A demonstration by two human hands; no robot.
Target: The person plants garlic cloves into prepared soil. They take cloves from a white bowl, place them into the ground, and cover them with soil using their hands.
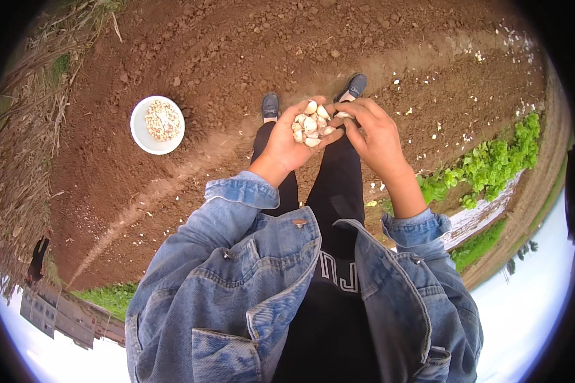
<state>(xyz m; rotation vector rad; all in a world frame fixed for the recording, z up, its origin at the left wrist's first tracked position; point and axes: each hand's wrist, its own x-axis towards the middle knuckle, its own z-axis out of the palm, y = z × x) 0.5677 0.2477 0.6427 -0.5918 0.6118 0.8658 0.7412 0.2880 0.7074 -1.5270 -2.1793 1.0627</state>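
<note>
My left hand is cupped palm up, holding a small heap of pale garlic cloves. Close on its right, my right hand has thumb and fingers drawn together on a single garlic clove, partly covered by the fingertips. Both hands are held out in front of my body, above my dark trousers and shoes. On the soil to the left stands a round white bucket with many more cloves in it.
Brown, crumbly soil surrounds my feet. White cloves lie scattered over the ground at right, beside leafy green plants and a pale strip. Dry stalks line the left edge. A dark-clothed figure appears at lower left.
</note>
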